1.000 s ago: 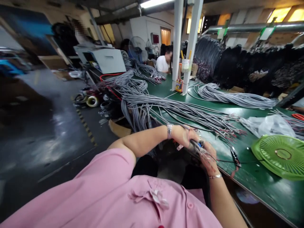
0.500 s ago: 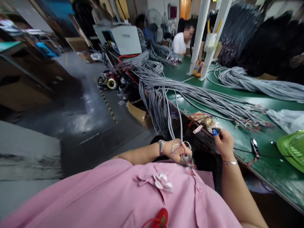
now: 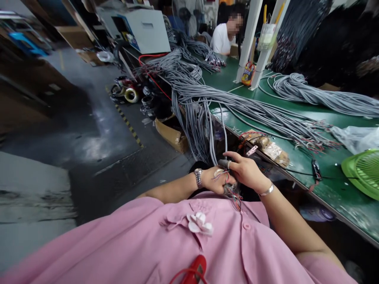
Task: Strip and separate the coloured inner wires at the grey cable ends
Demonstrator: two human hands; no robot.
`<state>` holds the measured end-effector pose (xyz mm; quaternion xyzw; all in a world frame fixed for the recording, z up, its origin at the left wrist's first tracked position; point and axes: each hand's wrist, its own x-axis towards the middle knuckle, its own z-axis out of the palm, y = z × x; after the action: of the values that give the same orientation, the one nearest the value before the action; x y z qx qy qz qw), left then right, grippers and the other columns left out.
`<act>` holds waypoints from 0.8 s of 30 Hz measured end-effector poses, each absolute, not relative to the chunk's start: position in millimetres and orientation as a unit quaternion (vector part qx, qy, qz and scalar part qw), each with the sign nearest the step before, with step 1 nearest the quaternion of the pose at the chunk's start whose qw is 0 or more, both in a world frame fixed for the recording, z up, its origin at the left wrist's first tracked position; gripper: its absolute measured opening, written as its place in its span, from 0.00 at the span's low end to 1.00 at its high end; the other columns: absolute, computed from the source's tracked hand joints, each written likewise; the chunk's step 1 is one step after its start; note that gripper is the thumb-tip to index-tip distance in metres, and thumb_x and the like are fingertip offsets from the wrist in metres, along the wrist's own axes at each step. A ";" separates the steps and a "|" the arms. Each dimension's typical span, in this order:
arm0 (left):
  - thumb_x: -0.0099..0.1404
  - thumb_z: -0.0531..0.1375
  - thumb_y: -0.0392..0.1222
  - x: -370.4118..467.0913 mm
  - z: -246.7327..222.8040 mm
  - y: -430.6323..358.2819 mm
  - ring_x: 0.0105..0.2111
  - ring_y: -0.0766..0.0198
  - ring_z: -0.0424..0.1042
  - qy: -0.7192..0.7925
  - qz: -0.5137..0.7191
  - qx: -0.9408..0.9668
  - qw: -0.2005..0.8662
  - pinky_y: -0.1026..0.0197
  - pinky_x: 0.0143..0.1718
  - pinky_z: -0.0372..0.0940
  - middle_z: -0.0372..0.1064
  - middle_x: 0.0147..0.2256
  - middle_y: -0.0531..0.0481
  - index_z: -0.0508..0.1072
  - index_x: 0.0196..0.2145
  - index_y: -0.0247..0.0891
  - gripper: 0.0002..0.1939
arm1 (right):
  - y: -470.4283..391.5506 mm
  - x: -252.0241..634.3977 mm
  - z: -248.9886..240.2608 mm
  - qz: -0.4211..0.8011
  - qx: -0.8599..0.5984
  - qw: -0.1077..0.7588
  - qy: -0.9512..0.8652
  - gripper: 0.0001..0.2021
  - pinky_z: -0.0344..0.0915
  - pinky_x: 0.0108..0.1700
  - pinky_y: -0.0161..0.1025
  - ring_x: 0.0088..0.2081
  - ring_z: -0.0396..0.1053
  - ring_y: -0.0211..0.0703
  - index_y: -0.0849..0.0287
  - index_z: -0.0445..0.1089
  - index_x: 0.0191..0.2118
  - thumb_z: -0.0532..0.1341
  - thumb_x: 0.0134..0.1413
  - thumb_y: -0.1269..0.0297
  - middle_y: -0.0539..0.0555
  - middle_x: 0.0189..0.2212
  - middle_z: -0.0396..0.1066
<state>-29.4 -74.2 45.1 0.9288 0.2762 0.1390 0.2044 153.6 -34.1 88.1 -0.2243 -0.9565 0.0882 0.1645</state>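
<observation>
My left hand [image 3: 213, 180] is closed around the ends of a few grey cables [image 3: 212, 138], low in front of the pink shirt. Thin coloured wires [image 3: 235, 197] fan out from it, red, green and white among them. My right hand [image 3: 247, 172] meets it from the right, with its fingers at a grey cable [image 3: 224, 130] just above the left hand. A dark grey cover [image 3: 224, 163] sits on one of its fingertips; another finger is stretched out. Whatever lies between the right fingertips is partly hidden.
A large bundle of grey cables [image 3: 237, 104] lies on the green table [image 3: 299, 177] and hangs over its edge. A green fan [image 3: 363, 173], a taped brown block [image 3: 275, 153] and a small dark tool [image 3: 316, 169] are at right. Below stands a cardboard box [image 3: 170, 134]. A person [image 3: 220, 37] sits beyond.
My right hand has moved left from the table edge, where a blue item showed at its fingers, to the cables at my left hand. The left hand keeps its hold.
</observation>
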 end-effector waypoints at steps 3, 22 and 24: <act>0.58 0.62 0.42 -45.8 44.7 -81.0 0.27 0.65 0.70 0.271 0.143 0.930 0.201 0.65 0.28 0.60 0.74 0.28 0.51 0.76 0.33 0.40 0.05 | -30.9 147.8 82.4 0.146 -0.239 0.215 -0.935 0.20 0.70 0.46 0.38 0.45 0.74 0.44 0.50 0.75 0.51 0.59 0.55 0.76 0.54 0.56 0.70; 0.62 0.58 0.37 -45.2 6.1 -73.4 0.44 0.54 0.75 0.373 0.353 0.844 0.157 0.49 0.51 0.69 0.75 0.40 0.40 0.70 0.52 0.33 0.19 | -87.0 143.9 10.3 0.661 -0.417 0.471 -0.409 0.19 0.37 0.20 0.32 0.18 0.40 0.28 0.60 0.69 0.30 0.72 0.42 0.51 0.40 0.15 0.48; 0.62 0.59 0.36 -41.3 4.5 -70.1 0.40 0.56 0.75 0.415 0.337 0.820 0.203 0.53 0.46 0.70 0.76 0.37 0.44 0.70 0.52 0.34 0.20 | -83.6 149.1 7.6 0.654 -0.427 0.479 -0.401 0.18 0.37 0.19 0.32 0.18 0.41 0.28 0.61 0.70 0.32 0.73 0.41 0.53 0.41 0.15 0.53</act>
<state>-41.3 -70.1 4.5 0.8204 0.4154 0.3367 0.2027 149.1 -83.6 7.6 -0.4274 -0.4006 0.6539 0.4788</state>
